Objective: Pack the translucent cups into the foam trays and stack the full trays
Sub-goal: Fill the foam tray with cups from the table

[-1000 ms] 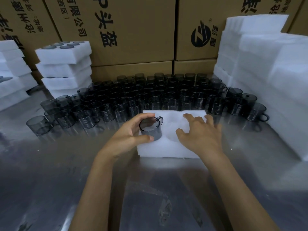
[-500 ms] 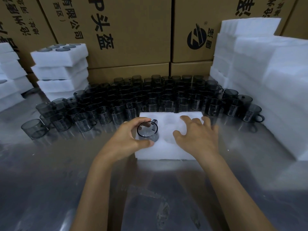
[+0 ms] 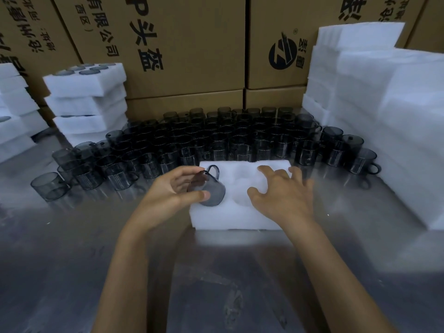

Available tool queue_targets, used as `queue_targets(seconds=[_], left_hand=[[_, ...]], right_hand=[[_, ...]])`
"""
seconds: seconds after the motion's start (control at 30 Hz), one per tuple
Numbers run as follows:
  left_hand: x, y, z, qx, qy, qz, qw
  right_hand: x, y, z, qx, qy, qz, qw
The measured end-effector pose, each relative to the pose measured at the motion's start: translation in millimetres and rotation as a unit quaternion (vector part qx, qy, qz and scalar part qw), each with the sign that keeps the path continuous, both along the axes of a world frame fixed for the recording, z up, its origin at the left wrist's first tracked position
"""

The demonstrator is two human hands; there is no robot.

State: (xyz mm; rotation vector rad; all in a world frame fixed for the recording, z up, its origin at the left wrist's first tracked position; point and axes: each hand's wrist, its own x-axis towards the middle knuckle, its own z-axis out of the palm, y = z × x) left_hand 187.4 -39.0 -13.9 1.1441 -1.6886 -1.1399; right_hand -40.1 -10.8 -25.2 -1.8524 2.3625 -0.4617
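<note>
Cup (image 3: 208, 189) tilted in the left hand (image 3: 173, 192), thumb and fingers (image 3: 201, 194) pinching its rim, mouth turned toward the camera and handle (image 3: 213, 169) pointing to the upper part of the frame — most likely angled so the base can be steered into the near-left pocket of the foam tray (image 3: 240, 216). Cup sits over that pocket's place; whether it touches the foam I cannot tell. Right hand (image 3: 282, 197) rests on the tray's right half, fingers spread and holding nothing, probably pinning the light foam so it does not slide on the shiny tabletop (image 3: 72, 248). Tray's other visible pockets (image 3: 242, 182) show bare, so this tray is only beginning. Loose cups (image 3: 216, 140) are massed just behind the tray, centre frame, within short reach. Filled trays (image 3: 84, 92) are stacked at upper left, grey cups showing in the top one; blank foam (image 3: 384, 111) is piled at right — supply on one side, output on the other. Cardboard boxes (image 3: 180, 44) wall the back.
</note>
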Motion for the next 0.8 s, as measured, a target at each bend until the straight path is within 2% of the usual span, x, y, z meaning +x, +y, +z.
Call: queue_targets(seconds=[0.17, 0.3, 0.37, 0.67, 0.8], left_hand=[[0, 2, 1, -0.007, 0.026, 0.007, 1.000], [-1, 0, 3, -0.068, 0.099, 0.092, 0.989], [2, 0, 5, -0.092, 0.105, 0.111, 0.984], [-23, 11, 5, -0.098, -0.005, 0.009, 0.995], [-30, 14, 3, -0.118, -0.062, 0.016, 0.991]], right_hand=[[-1, -1, -1, 0.001, -0.004, 0.000, 1.000], [-2, -1, -1, 0.003, -0.010, 0.001, 1.000], [-2, -1, 0, 0.003, -0.011, 0.003, 1.000], [-2, -1, 0, 0.003, -0.013, 0.006, 1.000], [-1, -1, 1, 0.003, -0.014, 0.004, 1.000]])
